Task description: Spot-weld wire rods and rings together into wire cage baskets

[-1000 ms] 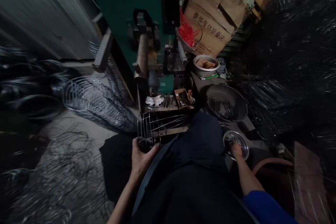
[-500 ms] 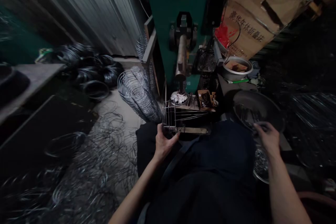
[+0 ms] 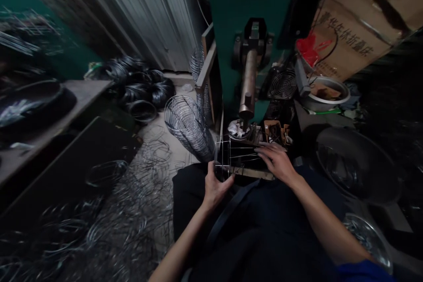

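Observation:
My left hand [image 3: 216,188] is closed on the near side of a small metal wire frame [image 3: 222,152], thumb to the right and fingers to the left. Thin wire rods [image 3: 243,156] stretch from the frame toward the right. At their right ends is my right hand [image 3: 276,161], fingers together on the rods; exactly how many it grips is unclear. Below the frame lies a flat bar [image 3: 253,172]. Just beyond stands a green machine [image 3: 228,22] with a thick metal cylinder arm [image 3: 250,81] pointing down toward a dish with white crumpled material [image 3: 236,128].
A tall stack of wire rings [image 3: 188,125] leans left of the machine. Loose wire [image 3: 132,211] litters the floor. To the right are a large dark pan [image 3: 360,163], a bowl of small metal pieces [image 3: 368,235], a metal basin [image 3: 330,97] and a cardboard box [image 3: 357,26].
My right hand has moved left from beside the dark pan to the right ends of the wire rods. My left hand keeps its hold on the frame. The view has shifted.

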{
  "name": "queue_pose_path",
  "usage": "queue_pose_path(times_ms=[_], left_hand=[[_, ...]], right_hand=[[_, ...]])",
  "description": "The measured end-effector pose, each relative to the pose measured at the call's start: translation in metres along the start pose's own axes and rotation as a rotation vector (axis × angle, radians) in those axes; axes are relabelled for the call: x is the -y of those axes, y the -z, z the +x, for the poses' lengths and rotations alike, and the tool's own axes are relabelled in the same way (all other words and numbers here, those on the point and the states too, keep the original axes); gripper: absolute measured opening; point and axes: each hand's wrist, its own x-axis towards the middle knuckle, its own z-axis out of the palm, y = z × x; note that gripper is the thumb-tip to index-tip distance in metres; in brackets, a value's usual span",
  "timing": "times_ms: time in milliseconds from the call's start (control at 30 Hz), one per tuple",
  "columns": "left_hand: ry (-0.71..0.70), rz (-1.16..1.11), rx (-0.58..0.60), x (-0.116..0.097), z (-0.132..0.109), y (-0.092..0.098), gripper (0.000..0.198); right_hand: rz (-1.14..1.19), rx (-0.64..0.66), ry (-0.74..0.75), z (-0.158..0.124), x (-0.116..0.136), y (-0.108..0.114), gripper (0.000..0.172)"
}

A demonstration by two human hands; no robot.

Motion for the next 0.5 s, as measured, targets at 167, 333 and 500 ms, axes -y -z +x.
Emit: queue_pose_path(times_ms=[167, 333, 500], left_hand=[[0.016, -0.060, 0.002, 0.001, 0.011, -0.006, 0.052], [0.011, -0.077, -0.008, -0.003, 0.021, -0.008, 0.054], [0.026, -0.109, 0.012, -0.002, 0.020, -0.006, 0.058]], right_hand=[[-0.029, 0.002, 0.045, 0.009, -0.003, -0.009, 0.025], [-0.211, 0.041, 0.031, 0.018, -0.004, -0.015, 0.036], [-0.180, 0.023, 0.048, 0.019, -0.004, -0.014, 0.034]])
